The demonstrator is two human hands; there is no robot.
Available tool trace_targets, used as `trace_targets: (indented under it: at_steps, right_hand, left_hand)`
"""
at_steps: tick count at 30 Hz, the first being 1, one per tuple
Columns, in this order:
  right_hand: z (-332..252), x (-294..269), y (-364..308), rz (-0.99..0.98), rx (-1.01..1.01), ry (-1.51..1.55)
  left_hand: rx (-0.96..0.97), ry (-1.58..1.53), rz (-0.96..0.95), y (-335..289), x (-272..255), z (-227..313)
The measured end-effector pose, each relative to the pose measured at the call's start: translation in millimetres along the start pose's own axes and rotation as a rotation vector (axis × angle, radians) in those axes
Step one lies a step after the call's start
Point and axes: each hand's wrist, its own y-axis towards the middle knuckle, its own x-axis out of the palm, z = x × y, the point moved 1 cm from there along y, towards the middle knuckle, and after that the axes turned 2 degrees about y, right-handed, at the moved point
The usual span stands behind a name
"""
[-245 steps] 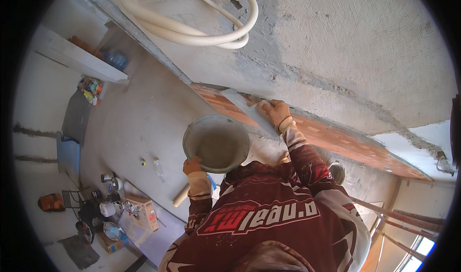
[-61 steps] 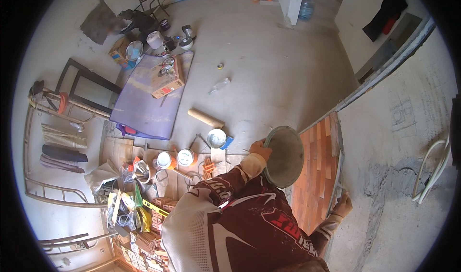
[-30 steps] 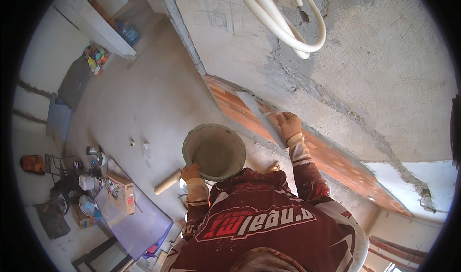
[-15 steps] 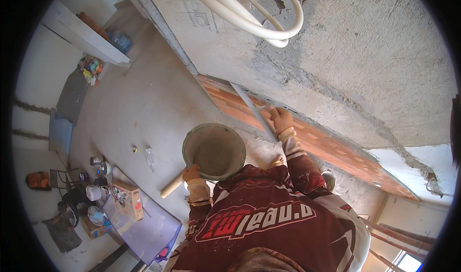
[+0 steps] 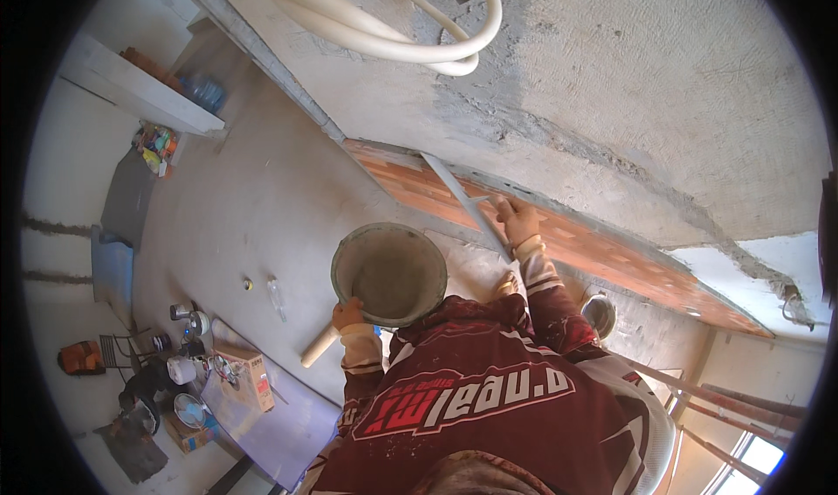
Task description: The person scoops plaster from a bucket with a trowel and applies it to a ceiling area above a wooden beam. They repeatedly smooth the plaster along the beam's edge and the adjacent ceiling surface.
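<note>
My left hand (image 5: 350, 312) is closed at the near left rim of a round dark bucket (image 5: 423, 299), which has grey residue inside. A pale wooden stick like a handle (image 5: 319, 346) juts out below that hand; I cannot tell whether it is joined to the bucket. In my right hand (image 5: 520, 220) is a plastering trowel (image 5: 454, 189) with a long, flat metal blade. The blade lies along the lower edge of the rough grey plastered wall (image 5: 576, 85), over a strip of bare orange brick (image 5: 594, 250). My fingers cover part of the trowel's grip.
A loop of white conduit (image 5: 375, 37) hangs from the wall. Another bucket (image 5: 599, 313) stands to my right, near wooden poles (image 5: 742, 408). On the left are a purple-topped table (image 5: 271, 429), a cardboard box (image 5: 247, 377), a plastic bottle (image 5: 276, 298) and a fan (image 5: 189, 409).
The view has shifted, so wall and conduit sit further left. My right hand and trowel have moved slightly right and down. The bucket stays in my left hand.
</note>
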Motion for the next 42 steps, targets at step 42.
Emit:
trace_targets:
  at_steps: [42]
  right_hand:
    - [-7,30,-63,-0.405,-0.59,-0.548]
  left_hand:
    - [0.302,-0.004,-0.201,-31,21,89]
